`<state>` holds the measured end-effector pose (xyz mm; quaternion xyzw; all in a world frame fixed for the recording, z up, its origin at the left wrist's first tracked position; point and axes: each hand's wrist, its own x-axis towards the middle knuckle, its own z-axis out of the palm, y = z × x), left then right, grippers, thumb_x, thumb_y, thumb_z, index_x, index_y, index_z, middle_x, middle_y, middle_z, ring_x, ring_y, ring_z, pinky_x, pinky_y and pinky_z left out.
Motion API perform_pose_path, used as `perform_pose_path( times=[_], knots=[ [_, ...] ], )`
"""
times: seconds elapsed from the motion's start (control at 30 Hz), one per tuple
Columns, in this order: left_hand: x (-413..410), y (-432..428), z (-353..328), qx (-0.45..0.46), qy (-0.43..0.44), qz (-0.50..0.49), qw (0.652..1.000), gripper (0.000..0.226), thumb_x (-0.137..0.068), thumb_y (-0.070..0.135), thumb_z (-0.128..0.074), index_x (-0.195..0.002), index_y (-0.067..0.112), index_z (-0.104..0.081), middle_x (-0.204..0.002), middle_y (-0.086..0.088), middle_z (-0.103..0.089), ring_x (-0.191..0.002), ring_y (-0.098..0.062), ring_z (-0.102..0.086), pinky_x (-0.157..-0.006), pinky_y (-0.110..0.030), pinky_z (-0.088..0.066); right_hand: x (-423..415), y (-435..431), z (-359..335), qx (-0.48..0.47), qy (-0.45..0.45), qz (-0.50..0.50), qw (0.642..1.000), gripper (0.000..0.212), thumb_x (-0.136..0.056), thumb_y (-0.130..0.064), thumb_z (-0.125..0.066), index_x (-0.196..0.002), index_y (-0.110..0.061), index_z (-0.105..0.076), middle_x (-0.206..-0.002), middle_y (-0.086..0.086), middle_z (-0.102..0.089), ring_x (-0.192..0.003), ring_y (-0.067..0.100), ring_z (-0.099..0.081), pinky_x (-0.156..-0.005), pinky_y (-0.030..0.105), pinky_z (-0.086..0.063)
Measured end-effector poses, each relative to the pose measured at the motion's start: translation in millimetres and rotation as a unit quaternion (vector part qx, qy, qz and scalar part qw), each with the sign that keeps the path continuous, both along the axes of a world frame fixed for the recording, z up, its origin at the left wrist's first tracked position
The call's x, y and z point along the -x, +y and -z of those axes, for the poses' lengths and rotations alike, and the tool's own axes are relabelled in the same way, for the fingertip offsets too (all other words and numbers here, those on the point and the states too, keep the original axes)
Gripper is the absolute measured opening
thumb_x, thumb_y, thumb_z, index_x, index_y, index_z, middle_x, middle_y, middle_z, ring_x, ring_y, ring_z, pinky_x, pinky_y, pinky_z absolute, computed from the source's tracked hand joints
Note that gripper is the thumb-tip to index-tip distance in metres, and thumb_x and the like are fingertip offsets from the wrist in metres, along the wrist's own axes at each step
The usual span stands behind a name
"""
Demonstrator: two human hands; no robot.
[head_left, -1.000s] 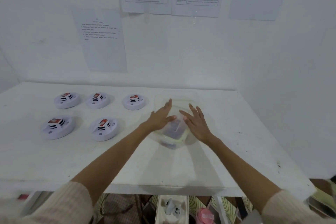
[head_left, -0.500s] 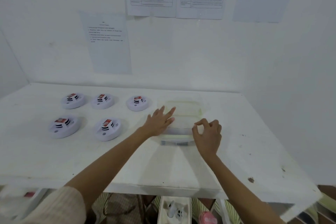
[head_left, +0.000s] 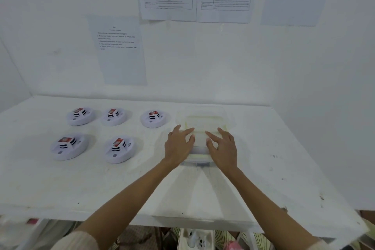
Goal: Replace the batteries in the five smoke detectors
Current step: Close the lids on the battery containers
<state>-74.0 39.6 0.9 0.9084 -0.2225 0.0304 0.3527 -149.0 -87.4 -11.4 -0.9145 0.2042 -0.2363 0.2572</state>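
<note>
Clear plastic box (head_left: 203,117) — left hand (head_left: 178,146) and right hand (head_left: 223,148) rest flat on it, fingers spread, gripping nothing.

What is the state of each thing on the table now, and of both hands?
Smoke detectors: all five flat on the table, a red-labelled block atop each.
Clear container: lid on, appears closed.
Left hand: open, resting on the lid.
Right hand: open, fingers touching the lid.

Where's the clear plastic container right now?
Head view: the clear container sits on the white table, right of the nearest back-row smoke detector, under the left hand and right hand.
</note>
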Motion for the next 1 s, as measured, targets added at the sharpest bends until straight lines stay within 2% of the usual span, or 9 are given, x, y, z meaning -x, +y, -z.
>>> perform_pose_path(
  times=[0.1,0.33,0.7,1.0],
  knots=[
    [-12,-5,1,0.015,-0.003,0.002,1.0,0.036,-0.096,0.036,-0.043,-0.131,0.032,-0.052,-0.15,-0.003,-0.031,-0.135,-0.021,-0.029,-0.103,-0.037,-0.034,-12,-6,1,0.027,-0.005,0.011,1.0,0.032,-0.094,-0.035,-0.046,-0.124,-0.034,-0.057,-0.145,0.003,-0.039,-0.136,0.023,-0.022,-0.11,0.037,-0.02],
    [-42,-17,0,0.031,0.004,0.013,0.999,0.036,-0.095,0.033,-0.046,-0.129,0.028,-0.055,-0.145,-0.004,-0.036,-0.133,-0.019,-0.03,-0.101,-0.037,-0.036,-41,-16,-1,0.03,0.008,0.024,0.999,0.032,-0.093,-0.037,-0.046,-0.123,-0.035,-0.057,-0.142,0.001,-0.041,-0.13,0.024,-0.028,-0.106,0.039,-0.027],
    [-74,-34,-3,0.03,0.002,0.023,0.999,0.037,-0.094,0.032,-0.047,-0.129,0.024,-0.055,-0.142,-0.007,-0.039,-0.13,-0.022,-0.034,-0.099,-0.036,-0.038,-70,-31,-4,0.019,0.02,0.031,0.999,0.033,-0.094,-0.039,-0.044,-0.124,-0.036,-0.056,-0.143,0.0,-0.039,-0.129,0.023,-0.028,-0.105,0.037,-0.029],
    [-84,-39,0,0.023,-0.002,0.018,1.0,0.036,-0.095,0.033,-0.045,-0.129,0.027,-0.055,-0.143,-0.004,-0.039,-0.131,-0.019,-0.032,-0.098,-0.037,-0.039,-77,-34,-5,0.031,0.032,0.034,0.998,0.034,-0.095,-0.041,-0.042,-0.126,-0.037,-0.054,-0.145,-0.002,-0.038,-0.13,0.022,-0.028,-0.103,0.035,-0.031]
  ],
)
